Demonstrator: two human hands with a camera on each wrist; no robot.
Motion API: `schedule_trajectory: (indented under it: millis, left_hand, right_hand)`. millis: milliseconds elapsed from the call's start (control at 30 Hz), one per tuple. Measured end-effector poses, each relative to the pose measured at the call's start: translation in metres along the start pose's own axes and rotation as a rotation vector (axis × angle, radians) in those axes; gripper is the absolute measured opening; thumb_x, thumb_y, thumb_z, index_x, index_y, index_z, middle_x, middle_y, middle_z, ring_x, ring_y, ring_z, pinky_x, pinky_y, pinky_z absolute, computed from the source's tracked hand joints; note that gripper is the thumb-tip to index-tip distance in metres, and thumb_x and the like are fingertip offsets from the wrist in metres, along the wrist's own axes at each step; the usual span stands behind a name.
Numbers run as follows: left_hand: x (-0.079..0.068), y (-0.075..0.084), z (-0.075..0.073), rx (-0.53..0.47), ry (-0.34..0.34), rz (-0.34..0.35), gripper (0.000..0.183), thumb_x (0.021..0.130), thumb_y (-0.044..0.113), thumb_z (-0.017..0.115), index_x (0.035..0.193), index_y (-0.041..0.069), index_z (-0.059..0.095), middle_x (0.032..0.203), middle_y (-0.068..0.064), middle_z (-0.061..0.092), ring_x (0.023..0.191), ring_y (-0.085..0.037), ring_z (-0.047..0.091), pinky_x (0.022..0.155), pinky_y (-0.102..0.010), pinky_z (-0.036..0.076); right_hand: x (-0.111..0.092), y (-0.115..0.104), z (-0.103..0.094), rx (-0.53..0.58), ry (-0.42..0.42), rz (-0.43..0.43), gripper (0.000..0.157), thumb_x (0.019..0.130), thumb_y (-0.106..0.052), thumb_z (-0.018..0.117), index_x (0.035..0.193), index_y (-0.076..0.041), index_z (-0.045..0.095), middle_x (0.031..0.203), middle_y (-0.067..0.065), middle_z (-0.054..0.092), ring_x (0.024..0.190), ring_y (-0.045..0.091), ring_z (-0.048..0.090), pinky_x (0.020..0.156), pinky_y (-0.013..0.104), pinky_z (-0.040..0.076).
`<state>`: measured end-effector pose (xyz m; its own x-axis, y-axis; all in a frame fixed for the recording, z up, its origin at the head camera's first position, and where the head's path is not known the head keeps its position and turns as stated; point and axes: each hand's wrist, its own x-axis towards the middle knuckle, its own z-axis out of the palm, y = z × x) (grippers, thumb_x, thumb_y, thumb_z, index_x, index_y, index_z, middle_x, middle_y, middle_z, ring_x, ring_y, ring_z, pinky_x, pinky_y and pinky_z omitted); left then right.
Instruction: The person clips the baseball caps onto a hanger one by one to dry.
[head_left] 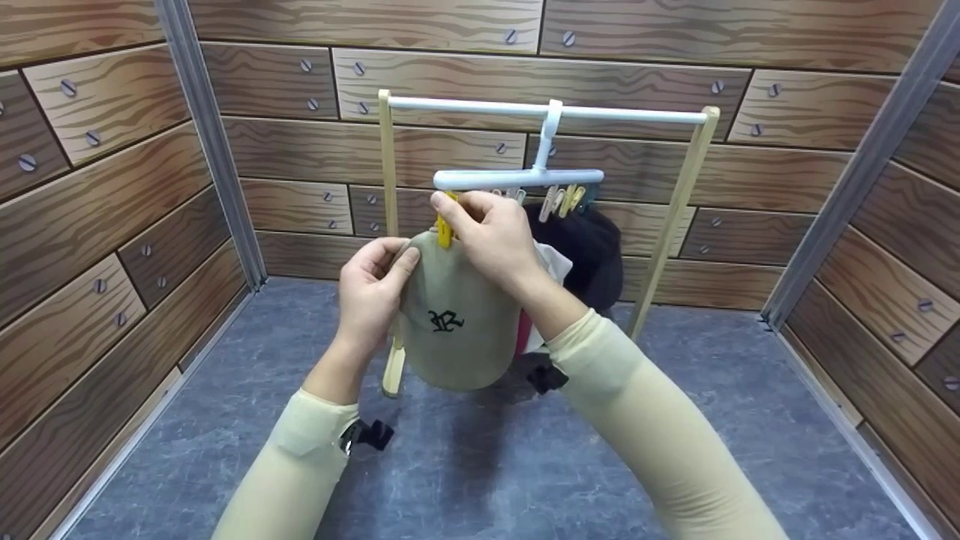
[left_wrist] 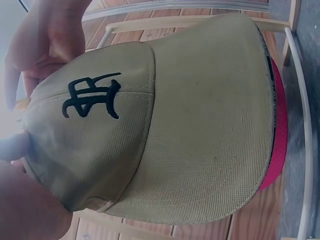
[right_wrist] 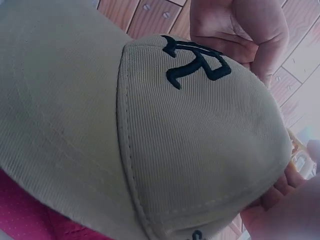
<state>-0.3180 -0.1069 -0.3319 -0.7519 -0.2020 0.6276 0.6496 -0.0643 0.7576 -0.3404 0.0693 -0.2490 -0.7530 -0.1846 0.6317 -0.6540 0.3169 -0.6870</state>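
Note:
A beige baseball cap [head_left: 465,352] with a dark embroidered emblem hangs brim-down below the white clip hanger [head_left: 487,179]. My left hand [head_left: 367,289] pinches the cap's upper left edge between thumb and fingers. At the cap's top, my right hand [head_left: 499,236] pinches a yellow clothespin [head_left: 445,234], whose lower end overlaps the fabric. Both wrist views show the cap large; in the left wrist view the beige cap [left_wrist: 205,115] has its brim to the right. Whether the clothespin's jaws close on the fabric is hidden.
Behind the beige cap hang a black cap [head_left: 600,255] and a pink-and-white item [head_left: 523,330]. Several clothespins [head_left: 559,201] dangle at the hanger's right. The hanger hooks over the white rod [head_left: 630,114] of a wooden-legged rack [head_left: 675,217]. Wood-patterned walls surround the grey floor [head_left: 465,480].

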Motion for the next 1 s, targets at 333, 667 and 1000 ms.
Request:
schedule_trajectory:
  millis: [333, 667, 1000]
  left_hand:
    - [-0.006, -0.005, -0.003, 0.026, -0.078, 0.027, 0.011, 0.105, 0.001, 0.074, 0.113, -0.008, 0.077, 0.107, -0.011, 0.08, 0.093, -0.017, 0.073, 0.081, -0.028, 0.058]
    - [-0.012, -0.01, -0.003, 0.029, -0.157, 0.031, 0.014, 0.108, 0.008, 0.074, 0.117, -0.001, 0.08, 0.116, -0.013, 0.08, 0.104, -0.022, 0.074, 0.086, -0.03, 0.058]
    - [-0.021, -0.017, -0.004, 0.081, -0.164, -0.015, 0.016, 0.107, 0.01, 0.076, 0.12, 0.002, 0.08, 0.114, -0.01, 0.079, 0.097, -0.02, 0.07, 0.082, -0.028, 0.056]
  right_hand:
    - [-0.014, 0.014, -0.005, 0.004, -0.017, -0.057, 0.038, 0.108, -0.039, 0.075, 0.079, -0.014, 0.072, 0.072, -0.005, 0.063, 0.067, 0.012, 0.053, 0.062, 0.027, 0.041]
    - [-0.034, 0.032, -0.01, -0.096, 0.025, -0.107, 0.033, 0.107, -0.04, 0.075, 0.087, -0.014, 0.077, 0.074, -0.009, 0.064, 0.069, 0.011, 0.054, 0.065, 0.029, 0.042]
    - [-0.055, 0.055, -0.021, -0.053, 0.04, -0.19, 0.026, 0.104, -0.024, 0.082, 0.119, -0.003, 0.083, 0.108, 0.003, 0.081, 0.094, 0.016, 0.073, 0.081, 0.027, 0.056]
